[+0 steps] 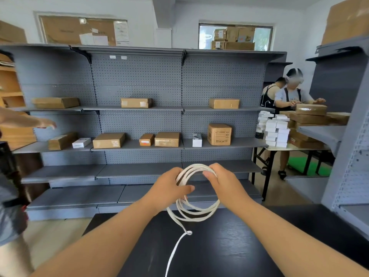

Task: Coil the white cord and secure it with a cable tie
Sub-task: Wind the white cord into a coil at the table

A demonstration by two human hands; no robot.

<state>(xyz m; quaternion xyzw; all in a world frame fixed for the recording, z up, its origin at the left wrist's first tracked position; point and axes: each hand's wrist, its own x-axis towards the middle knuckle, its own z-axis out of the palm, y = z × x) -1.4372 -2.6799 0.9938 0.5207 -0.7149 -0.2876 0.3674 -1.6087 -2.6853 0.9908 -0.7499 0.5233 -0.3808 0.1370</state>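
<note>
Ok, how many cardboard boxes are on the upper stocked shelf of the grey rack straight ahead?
3, one per bay of the grey rack: left box, middle box, right box. Smaller ones behind them could be hidden.

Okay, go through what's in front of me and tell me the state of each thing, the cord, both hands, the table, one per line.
white cord: several loops coiled, held above the table, no tie visible
cord tail: loose, hanging from the coil, small knot in it
left hand: closed on the coil's left side
right hand: gripping the coil's top right
black table: nothing visibly resting on it
</note>
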